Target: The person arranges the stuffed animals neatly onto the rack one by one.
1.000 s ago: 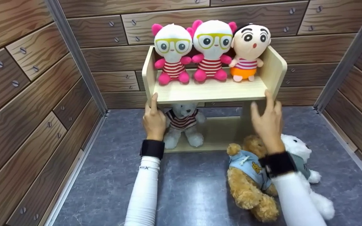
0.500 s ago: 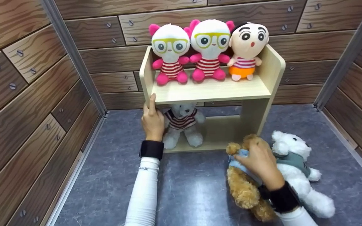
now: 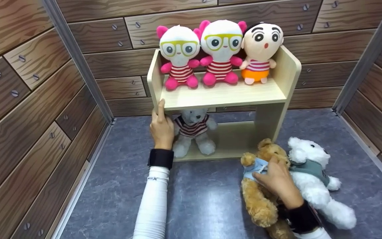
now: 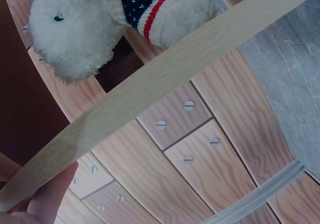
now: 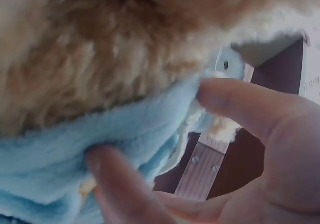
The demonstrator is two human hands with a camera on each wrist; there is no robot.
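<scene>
In the head view my left hand [image 3: 162, 131] holds the front edge of the left side panel of a pale wooden shelf [image 3: 224, 98]. The left wrist view has its fingers [image 4: 52, 191] on both sides of that panel [image 4: 150, 88]. My right hand [image 3: 279, 181] grips a brown teddy bear [image 3: 260, 205] by the chest, over its light blue hoodie [image 3: 255, 167]. Close up in the right wrist view, thumb and fingers pinch the blue cloth [image 5: 135, 129]. A white teddy bear in a striped sweater [image 3: 192, 127] sits on the lower shelf.
Two pink-and-white plush toys in yellow glasses [image 3: 179, 59] [image 3: 221, 54] and a boy doll in orange shorts [image 3: 260, 54] sit on the top shelf. A white plush dog in a green vest [image 3: 310, 172] lies on the grey floor, right of the brown bear. Wood-patterned walls [image 3: 28, 99] enclose the space.
My right hand has left the shelf's right side and come down onto the brown teddy bear, now gripping it. The bear has shifted slightly. My left hand has stayed on the shelf panel.
</scene>
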